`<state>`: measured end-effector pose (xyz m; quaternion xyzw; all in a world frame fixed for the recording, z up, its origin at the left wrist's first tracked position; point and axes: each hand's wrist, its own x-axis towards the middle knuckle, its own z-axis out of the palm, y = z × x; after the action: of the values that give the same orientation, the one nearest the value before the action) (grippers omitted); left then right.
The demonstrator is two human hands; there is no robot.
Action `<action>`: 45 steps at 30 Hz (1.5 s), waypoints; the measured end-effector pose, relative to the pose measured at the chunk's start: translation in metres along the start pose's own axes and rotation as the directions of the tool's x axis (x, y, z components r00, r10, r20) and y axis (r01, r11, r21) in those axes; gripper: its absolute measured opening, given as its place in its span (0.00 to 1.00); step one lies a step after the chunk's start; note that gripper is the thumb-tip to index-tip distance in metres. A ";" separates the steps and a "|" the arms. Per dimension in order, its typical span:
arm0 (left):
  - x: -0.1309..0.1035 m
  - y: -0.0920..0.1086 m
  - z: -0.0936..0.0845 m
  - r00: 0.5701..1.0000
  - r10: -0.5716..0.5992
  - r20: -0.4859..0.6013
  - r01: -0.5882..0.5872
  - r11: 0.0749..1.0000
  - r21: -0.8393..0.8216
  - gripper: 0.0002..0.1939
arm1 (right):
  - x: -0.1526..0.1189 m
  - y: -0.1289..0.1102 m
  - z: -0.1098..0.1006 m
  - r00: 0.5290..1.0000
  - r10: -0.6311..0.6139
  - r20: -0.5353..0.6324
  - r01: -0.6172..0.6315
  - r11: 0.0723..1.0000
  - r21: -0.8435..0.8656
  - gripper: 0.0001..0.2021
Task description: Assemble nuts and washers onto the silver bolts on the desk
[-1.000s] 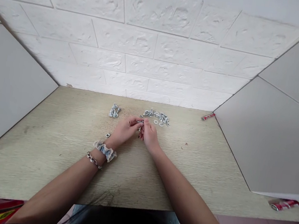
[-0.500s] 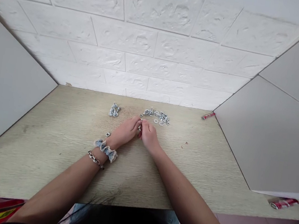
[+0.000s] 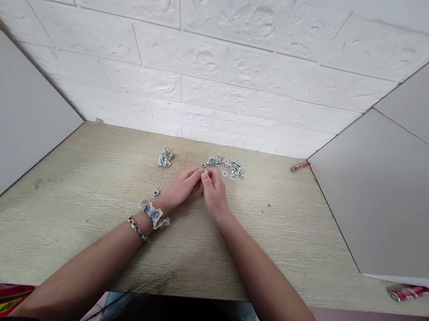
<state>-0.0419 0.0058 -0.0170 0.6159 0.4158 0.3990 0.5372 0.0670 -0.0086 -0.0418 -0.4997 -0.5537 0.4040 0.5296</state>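
My left hand (image 3: 183, 187) and my right hand (image 3: 213, 191) meet at the fingertips over the middle of the table. Both are closed in a pinch, and what lies between the fingers is mostly hidden; only a tiny pale bit shows at the right fingertips. Just beyond them lies a small nut (image 3: 203, 166). Another nut (image 3: 156, 193) rests beside my left wrist. Behind my left hand is a small group of bolts (image 3: 165, 158). A looser pile of bolts, nuts and washers (image 3: 233, 168) sits behind my right hand.
The pale wooden table (image 3: 88, 186) ends at a white brick-pattern wall (image 3: 203, 64), with grey panels on both sides. One red battery (image 3: 299, 166) lies at the back right, another red cylinder (image 3: 409, 293) near the front right edge. Brown specks dot the table.
My right fingers have turned over and now cover the metal piece that showed between my hands. The hands remain together in about the same place.
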 end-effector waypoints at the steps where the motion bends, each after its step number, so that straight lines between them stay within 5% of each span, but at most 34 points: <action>1: 0.000 0.000 0.001 1.000 -0.014 0.010 0.014 1.000 -0.022 0.17 | 0.000 0.001 0.000 1.000 0.006 0.001 -0.006 1.000 0.030 0.12; 7: 0.002 -0.010 0.002 0.992 -0.050 0.117 0.068 0.986 -0.155 0.17 | 0.003 0.007 0.002 0.997 0.066 0.036 -0.071 0.982 0.176 0.19; 15: 0.006 -0.012 -0.001 0.998 -0.067 -0.001 0.058 0.865 -0.498 0.14 | 0.009 0.011 0.002 0.996 0.060 0.060 -0.076 0.953 0.294 0.10; 24: 0.005 -0.013 0.000 0.991 -0.064 0.118 0.097 0.949 -0.299 0.18 | 0.005 0.009 0.003 0.998 0.056 0.032 -0.063 0.947 0.315 0.14; 34: 0.009 -0.010 -0.005 0.990 -0.118 0.083 0.144 0.809 -0.569 0.13 | 0.004 -0.001 0.006 0.989 0.122 0.079 -0.142 0.923 0.358 0.15; 38: 0.009 -0.012 -0.006 0.994 -0.108 0.015 0.105 0.909 -0.403 0.15 | 0.002 0.002 0.006 0.998 0.053 0.029 -0.059 0.956 0.287 0.11; 45: 0.006 -0.013 -0.002 0.992 -0.108 0.061 0.111 0.992 -0.052 0.19 | -0.001 0.002 0.003 1.000 0.012 0.010 -0.013 0.995 0.103 0.23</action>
<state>-0.0432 0.0135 -0.0294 0.5883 0.4219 0.3622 0.5871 0.0644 -0.0087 -0.0443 -0.4735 -0.5314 0.4377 0.5494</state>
